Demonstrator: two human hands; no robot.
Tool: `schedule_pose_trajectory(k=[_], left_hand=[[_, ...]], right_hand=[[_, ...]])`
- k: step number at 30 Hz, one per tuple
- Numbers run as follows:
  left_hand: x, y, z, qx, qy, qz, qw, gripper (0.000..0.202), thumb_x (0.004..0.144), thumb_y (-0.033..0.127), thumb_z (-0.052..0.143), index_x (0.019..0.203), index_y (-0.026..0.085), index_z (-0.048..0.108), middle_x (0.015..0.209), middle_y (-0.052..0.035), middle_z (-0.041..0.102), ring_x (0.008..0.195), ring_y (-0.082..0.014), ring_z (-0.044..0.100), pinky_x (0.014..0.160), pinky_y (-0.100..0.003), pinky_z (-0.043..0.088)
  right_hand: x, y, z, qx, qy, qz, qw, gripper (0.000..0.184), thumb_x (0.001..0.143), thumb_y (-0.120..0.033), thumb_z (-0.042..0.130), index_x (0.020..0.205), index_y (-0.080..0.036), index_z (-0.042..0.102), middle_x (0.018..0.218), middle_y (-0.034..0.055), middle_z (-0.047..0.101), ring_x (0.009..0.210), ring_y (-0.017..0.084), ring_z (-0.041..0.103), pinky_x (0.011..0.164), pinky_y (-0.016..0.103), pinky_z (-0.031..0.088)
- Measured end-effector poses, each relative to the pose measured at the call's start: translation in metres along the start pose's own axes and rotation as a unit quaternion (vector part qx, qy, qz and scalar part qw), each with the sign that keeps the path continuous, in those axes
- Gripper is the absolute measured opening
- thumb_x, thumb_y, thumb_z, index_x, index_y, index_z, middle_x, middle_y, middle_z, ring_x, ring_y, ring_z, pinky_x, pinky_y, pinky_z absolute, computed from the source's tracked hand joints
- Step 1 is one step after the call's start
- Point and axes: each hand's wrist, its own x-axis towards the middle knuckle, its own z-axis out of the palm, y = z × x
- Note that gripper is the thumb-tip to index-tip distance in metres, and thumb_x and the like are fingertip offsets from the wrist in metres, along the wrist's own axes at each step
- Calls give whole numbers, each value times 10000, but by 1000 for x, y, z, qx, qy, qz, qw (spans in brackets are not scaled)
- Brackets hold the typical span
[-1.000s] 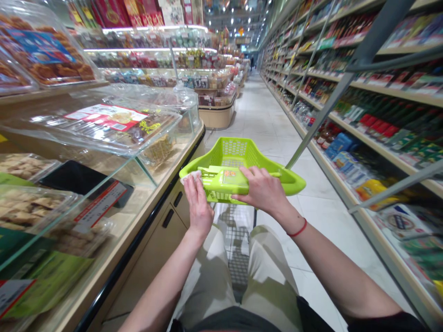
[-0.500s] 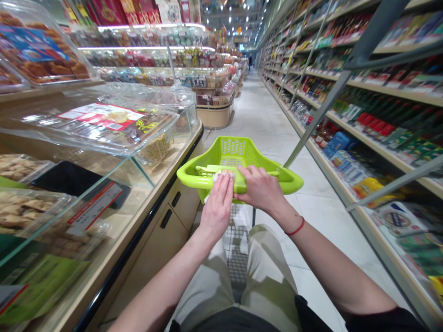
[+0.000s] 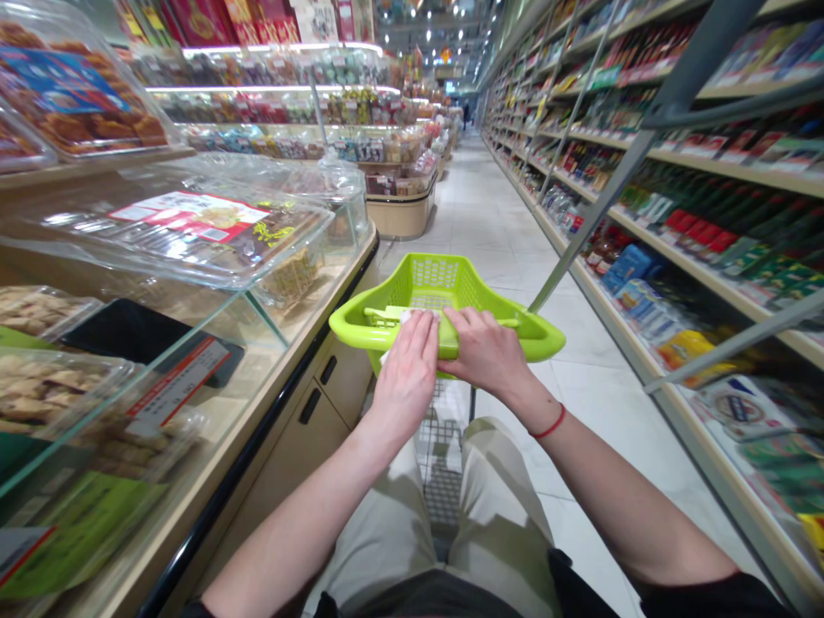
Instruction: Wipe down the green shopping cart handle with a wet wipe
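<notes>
A lime green shopping basket (image 3: 495, 302) on a cart frame stands in front of me in a shop aisle. My left hand (image 3: 407, 375) lies on its near rim, fingers pressed down on a small white cloth (image 3: 405, 317) of which only a corner shows. My right hand (image 3: 487, 350) is right beside it, fingers curled over the same rim. A red string is tied round my right wrist. My legs in light trousers are below.
A glass-fronted counter (image 3: 257, 309) with lidded trays of baked goods runs along my left. Shelves of packaged goods (image 3: 695, 223) line the right, with grey slanted bars (image 3: 605, 189) in front. The white tiled aisle (image 3: 489, 223) stretches ahead.
My left hand has slid with the white cloth from the basket's left corner to the middle of the near rim, beside my right hand. The right hand has stayed put.
</notes>
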Motion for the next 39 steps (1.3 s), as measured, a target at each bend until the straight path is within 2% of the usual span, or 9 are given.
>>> schedule_pose_trajectory(k=[6, 13, 18, 20, 23, 27, 30, 35, 39], left_hand=[[-28, -6, -8, 21, 37, 2, 999, 609, 945, 23, 300, 1544, 123, 249, 1536, -182, 420, 1493, -265, 264, 1196, -481, 353], [-45, -51, -23, 32, 67, -57, 996, 679, 870, -36, 333, 1523, 147, 323, 1527, -165, 436, 1483, -273, 295, 1199, -484, 337], [-45, -78, -25, 20, 100, -132, 986, 798, 777, -53, 398, 1538, 162, 291, 1574, -152, 356, 1494, -288, 262, 1219, -494, 294], [-43, -75, -20, 10, 127, -149, 981, 823, 766, -65, 373, 1547, 172, 267, 1594, -137, 323, 1505, -283, 231, 1228, -504, 271], [-40, -52, -7, 6, 165, -141, 976, 812, 792, -73, 315, 1561, 170, 217, 1619, -136, 271, 1522, -296, 159, 1231, -562, 220], [-39, -7, 12, -16, 136, -97, 986, 817, 815, -76, 271, 1578, 171, 110, 1644, -139, 193, 1521, -294, 151, 1217, -575, 252], [-43, 11, 26, -11, 136, -52, 989, 761, 859, -62, 256, 1574, 129, 79, 1642, -169, 168, 1517, -310, 147, 1184, -591, 304], [-55, -10, 37, 55, 153, 14, 987, 689, 913, -39, 294, 1566, 102, 127, 1614, -183, 239, 1508, -310, 152, 1176, -520, 352], [-62, -39, 34, 75, 179, -4, 981, 687, 912, -34, 307, 1565, 106, 149, 1615, -195, 234, 1511, -309, 142, 1192, -509, 317]], right_hand=[[-2, 0, 0, 0, -2, 2, 1000, 780, 806, -705, 580, 1390, -198, 473, 1228, 148, 618, 1046, 276, 577, 727, 328, 473], [-4, 2, 2, 2, 7, -5, 1000, 814, 787, -727, 588, 1398, -202, 473, 1220, 136, 623, 1033, 276, 581, 729, 332, 472], [-4, 2, 3, -2, 2, -2, 1000, 827, 779, -726, 599, 1405, -202, 466, 1232, 143, 614, 1042, 276, 575, 739, 335, 472], [-3, 2, 3, -4, 3, -2, 1000, 826, 785, -735, 581, 1407, -203, 465, 1227, 141, 614, 1043, 277, 574, 739, 337, 473], [-3, 2, 2, -3, 0, -3, 1000, 822, 794, -746, 556, 1409, -209, 464, 1224, 136, 614, 1044, 277, 572, 729, 336, 474], [-3, 1, 1, -6, -8, 5, 1000, 811, 791, -734, 574, 1398, -206, 470, 1219, 148, 615, 1040, 284, 572, 721, 334, 469], [-3, 1, 0, -6, 0, 1, 1000, 782, 813, -724, 554, 1386, -197, 476, 1223, 152, 614, 1033, 283, 573, 708, 333, 462], [-5, 3, 2, -5, 10, -7, 1000, 765, 824, -725, 535, 1379, -201, 483, 1224, 138, 618, 1025, 277, 577, 692, 332, 457], [-5, 3, 3, -10, 6, -7, 1000, 809, 786, -728, 592, 1391, -205, 470, 1216, 133, 621, 1030, 277, 573, 716, 337, 463]])
